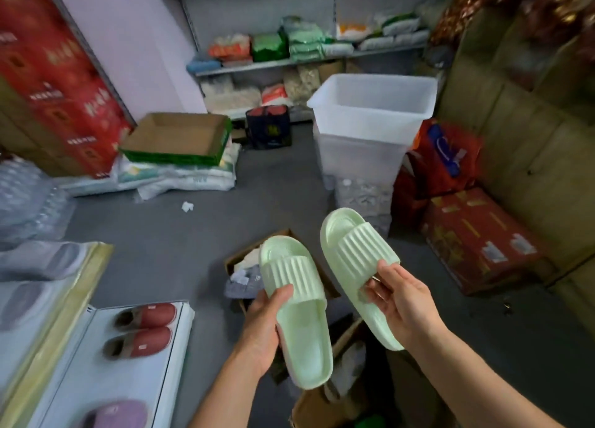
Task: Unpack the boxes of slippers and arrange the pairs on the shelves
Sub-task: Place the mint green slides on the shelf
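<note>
I hold a pair of pale green ribbed slide slippers in front of me. My left hand grips the left slipper by its side, thumb on the strap. My right hand holds the right slipper from its outer edge, fingers on the strap and sole. Below them an open cardboard box on the floor holds wrapped slippers. On the white shelf at lower left sit a pair of red fabric slippers and a purple slipper.
A white plastic bin stands ahead on the grey floor. An empty cardboard tray lies on sacks at left. Red cartons and tall brown boxes line the right. Back shelves carry packaged goods. More boxes sit near my feet.
</note>
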Demonstrator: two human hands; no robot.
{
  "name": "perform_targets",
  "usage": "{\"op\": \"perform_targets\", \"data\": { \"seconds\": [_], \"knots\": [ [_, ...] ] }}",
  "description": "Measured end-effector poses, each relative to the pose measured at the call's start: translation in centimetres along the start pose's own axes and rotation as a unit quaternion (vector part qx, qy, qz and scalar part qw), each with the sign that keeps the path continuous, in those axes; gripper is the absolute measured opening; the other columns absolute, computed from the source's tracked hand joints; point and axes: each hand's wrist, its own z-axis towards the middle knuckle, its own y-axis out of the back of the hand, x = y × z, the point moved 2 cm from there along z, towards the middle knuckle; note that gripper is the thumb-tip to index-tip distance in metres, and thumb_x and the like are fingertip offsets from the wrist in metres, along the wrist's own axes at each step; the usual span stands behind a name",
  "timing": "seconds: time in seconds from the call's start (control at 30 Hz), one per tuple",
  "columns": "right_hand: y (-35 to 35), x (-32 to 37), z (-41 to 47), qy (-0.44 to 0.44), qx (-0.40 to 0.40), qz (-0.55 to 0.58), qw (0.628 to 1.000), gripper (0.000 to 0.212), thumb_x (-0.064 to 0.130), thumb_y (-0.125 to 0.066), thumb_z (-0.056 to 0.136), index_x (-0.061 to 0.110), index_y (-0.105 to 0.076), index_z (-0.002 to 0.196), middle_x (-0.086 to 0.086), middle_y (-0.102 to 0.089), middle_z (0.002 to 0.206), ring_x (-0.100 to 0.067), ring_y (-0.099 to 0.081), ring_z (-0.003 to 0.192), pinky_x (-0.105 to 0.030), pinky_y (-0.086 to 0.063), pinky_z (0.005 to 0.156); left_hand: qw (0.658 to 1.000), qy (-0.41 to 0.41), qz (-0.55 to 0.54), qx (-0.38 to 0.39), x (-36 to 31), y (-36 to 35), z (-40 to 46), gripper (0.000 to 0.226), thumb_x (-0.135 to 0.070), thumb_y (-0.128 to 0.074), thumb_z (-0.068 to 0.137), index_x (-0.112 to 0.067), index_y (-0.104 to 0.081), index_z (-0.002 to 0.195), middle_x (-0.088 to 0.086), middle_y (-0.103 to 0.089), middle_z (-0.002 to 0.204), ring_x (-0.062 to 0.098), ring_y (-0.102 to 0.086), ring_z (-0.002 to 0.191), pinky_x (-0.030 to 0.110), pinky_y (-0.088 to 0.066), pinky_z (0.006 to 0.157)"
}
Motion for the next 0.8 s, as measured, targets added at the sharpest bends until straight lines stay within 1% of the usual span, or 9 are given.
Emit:
{"op": "perform_targets", "data": {
  "seconds": [0.07,0.17,0.23,0.33,0.37,0.53,0.6,0.73,0.8],
  "knots": [
    [-1.9,1.8,-1.6,0.023,0.014,-0.025,0.999,0.014,0.016,-0.057,0.095,0.011,-0.064,0.084,0.001,-0.059,0.065,-0.009,-0.057,0.059,-0.021,-0.051,0.058,1.0,-0.021,-0.007,-0.01,-2.5,-0.7,-0.9,0.072,-0.041,-0.083,0.064,-0.017,-0.06,0.128,0.015,-0.071,0.116,0.033,-0.068,0.108,0.054,-0.052,0.096],
    [-5.2,4.9,-3.8,0.046,0.053,-0.032,0.997,0.015,0.016,-0.057,0.095,0.006,-0.068,0.096,-0.002,-0.065,0.072,-0.01,-0.059,0.059,-0.019,-0.05,0.051,0.998,-0.059,-0.015,-0.034,-6.3,-2.1,-2.6,0.066,-0.036,-0.083,0.072,-0.018,-0.057,0.129,0.012,-0.073,0.112,0.033,-0.07,0.103,0.054,-0.055,0.091],
    [-7.5,6.7,-5.1,0.051,0.081,-0.052,0.994,0.018,0.016,-0.057,0.095,0.002,-0.068,0.099,-0.006,-0.065,0.075,-0.013,-0.059,0.06,-0.023,-0.052,0.056,0.995,-0.09,-0.008,-0.041,-8.9,-3.2,-3.9,0.068,-0.036,-0.08,0.078,-0.029,-0.048,0.137,0.007,-0.071,0.118,0.029,-0.069,0.104,0.053,-0.056,0.09],
    [-10.4,8.5,-6.6,0.039,0.108,-0.095,0.989,0.026,0.019,-0.057,0.095,-0.004,-0.066,0.103,-0.015,-0.067,0.087,-0.026,-0.061,0.076,-0.042,-0.052,0.078,0.989,-0.141,0.017,-0.042,-12.1,-4.8,-5.5,0.079,-0.041,-0.072,0.086,-0.053,-0.024,0.147,-0.005,-0.056,0.136,0.022,-0.061,0.115,0.052,-0.052,0.096],
    [-11.0,9.1,-7.1,0.039,0.111,-0.11,0.987,0.028,0.02,-0.056,0.096,-0.006,-0.064,0.103,-0.017,-0.066,0.089,-0.028,-0.061,0.079,-0.043,-0.051,0.077,0.987,-0.155,0.022,-0.035,-13.0,-5.4,-6.0,0.079,-0.043,-0.07,0.087,-0.058,-0.021,0.146,-0.008,-0.053,0.138,0.019,-0.06,0.116,0.049,-0.052,0.095],
    [-12.5,12.0,-9.1,0.074,0.108,-0.136,0.982,0.021,0.019,-0.055,0.097,0.004,-0.069,0.098,-0.011,-0.069,0.081,-0.022,-0.063,0.069,-0.032,-0.051,0.059,0.978,-0.204,0.045,0.014,-16.3,-7.3,-7.7,0.054,-0.036,-0.063,0.094,-0.055,-0.041,0.14,-0.013,-0.057,0.136,0.01,-0.06,0.115,0.034,-0.054,0.087],
    [-12.7,13.1,-9.6,0.088,0.102,-0.125,0.983,0.019,0.019,-0.058,0.096,0.006,-0.07,0.101,-0.009,-0.07,0.079,-0.02,-0.063,0.067,-0.032,-0.051,0.059,0.975,-0.215,0.046,0.042,-17.2,-7.9,-8.2,0.051,-0.047,-0.066,0.087,-0.053,-0.049,0.135,-0.012,-0.061,0.134,0.013,-0.061,0.118,0.039,-0.052,0.094],
    [-13.3,14.4,-10.9,0.094,0.127,-0.125,0.979,0.02,0.019,-0.058,0.096,0.005,-0.072,0.101,-0.013,-0.072,0.086,-0.021,-0.066,0.072,-0.031,-0.054,0.058,0.974,-0.217,0.034,0.055,-18.7,-9.1,-8.9,0.085,-0.069,-0.08,0.058,-0.039,-0.055,0.134,-0.003,-0.071,0.121,0.02,-0.069,0.109,0.046,-0.055,0.092],
    [-13.9,14.2,-11.7,0.07,0.165,-0.127,0.976,0.022,0.018,-0.055,0.097,0.004,-0.072,0.1,-0.016,-0.073,0.092,-0.025,-0.07,0.077,-0.032,-0.056,0.061,0.975,-0.216,0.036,0.048,-19.1,-9.8,-9.2,0.075,-0.065,-0.082,0.06,-0.027,-0.065,0.123,0.007,-0.073,0.113,0.028,-0.071,0.103,0.053,-0.055,0.091]
  ]
}}
